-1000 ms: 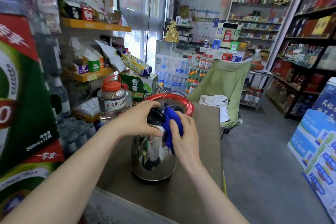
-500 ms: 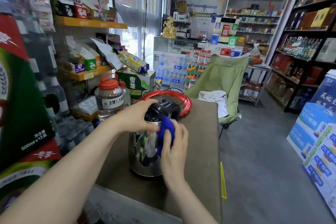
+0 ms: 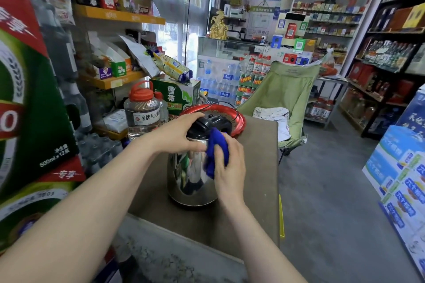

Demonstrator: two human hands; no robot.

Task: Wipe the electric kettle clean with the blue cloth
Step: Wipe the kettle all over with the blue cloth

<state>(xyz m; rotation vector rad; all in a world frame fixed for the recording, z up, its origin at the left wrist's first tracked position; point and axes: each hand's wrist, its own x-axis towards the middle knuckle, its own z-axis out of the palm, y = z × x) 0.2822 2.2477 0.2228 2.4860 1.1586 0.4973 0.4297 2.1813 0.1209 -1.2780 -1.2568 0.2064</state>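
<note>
The electric kettle stands on the tabletop; the left hand holds its top; the right hand, holding the blue cloth, has slid down its side; wiping goes on.

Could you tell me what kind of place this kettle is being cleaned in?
It looks like a small convenience shop: stocked shelves on the back wall, a glass counter with payment code signs, and bottled water stacked below it.

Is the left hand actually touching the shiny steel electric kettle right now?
Touching. The head view shows the left hand resting on the steel electric kettle at its black lid, thumb on the metal shoulder.
</note>
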